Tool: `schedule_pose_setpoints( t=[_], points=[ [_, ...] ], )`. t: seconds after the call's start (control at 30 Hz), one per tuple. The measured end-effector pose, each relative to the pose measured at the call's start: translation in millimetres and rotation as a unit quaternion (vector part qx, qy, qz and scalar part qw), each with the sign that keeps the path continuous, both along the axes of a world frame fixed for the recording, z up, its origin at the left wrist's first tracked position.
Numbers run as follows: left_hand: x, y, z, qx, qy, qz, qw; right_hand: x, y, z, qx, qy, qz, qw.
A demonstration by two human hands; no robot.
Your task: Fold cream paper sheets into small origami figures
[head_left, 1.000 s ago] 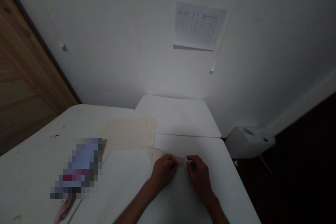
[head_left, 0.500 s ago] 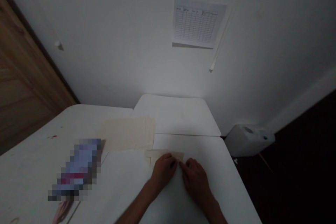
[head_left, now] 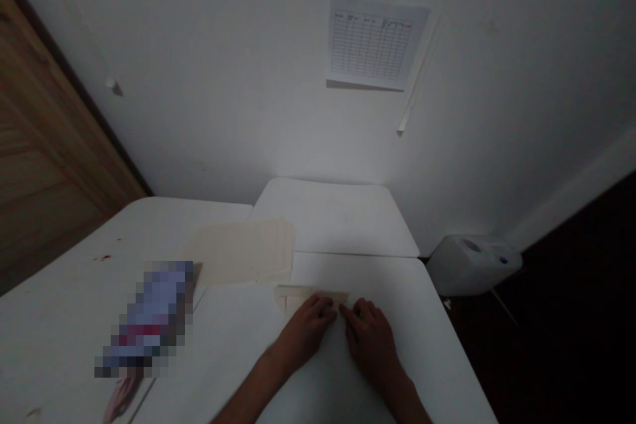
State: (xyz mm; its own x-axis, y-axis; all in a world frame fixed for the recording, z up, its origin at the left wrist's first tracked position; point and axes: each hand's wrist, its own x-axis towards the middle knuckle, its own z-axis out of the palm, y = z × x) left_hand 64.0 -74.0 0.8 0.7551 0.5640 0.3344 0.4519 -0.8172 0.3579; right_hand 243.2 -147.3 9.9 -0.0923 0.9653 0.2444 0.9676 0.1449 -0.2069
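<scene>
A small cream-coloured piece of folded paper (head_left: 292,292) lies on the white table in front of me, partly covered by my hands. My left hand (head_left: 308,326) rests over its middle, with the fingers curled down onto it. Close beside it, my right hand (head_left: 370,334) has its fingers bent and the fingertips at the paper's right end. Both hands look closed at the paper's near edge, though the fingertips are partly hidden. Farther back to the left lies a stack of cream paper sheets (head_left: 243,252).
White tables (head_left: 338,218) stand pushed together against the wall. On the left table lies a blurred-out bluish object (head_left: 154,311) with a pink strap (head_left: 122,397). A printed chart (head_left: 372,43) hangs on the wall. To the right, a white plastic container (head_left: 467,265) sits on the dark floor.
My left hand has shifted slightly down, baring a little more of the paper's top edge. My right hand stays nearly in place at the paper's right end.
</scene>
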Motion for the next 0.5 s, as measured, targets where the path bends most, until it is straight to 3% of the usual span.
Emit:
schedule_pose_setpoints(
  t=[0.13, 0.5],
  points=[
    [-3.4, 0.1, -5.5, 0.034, 0.016, -0.038, 0.999, 0.6, 0.6, -2.2, 0.001, -0.011, 0.002, 1.0],
    [-2.1, -0.2, -9.5, 0.015, 0.027, -0.023, 0.999, 1.0, 0.4, -6.7, -0.004, -0.013, 0.025, 1.0]
  ],
)
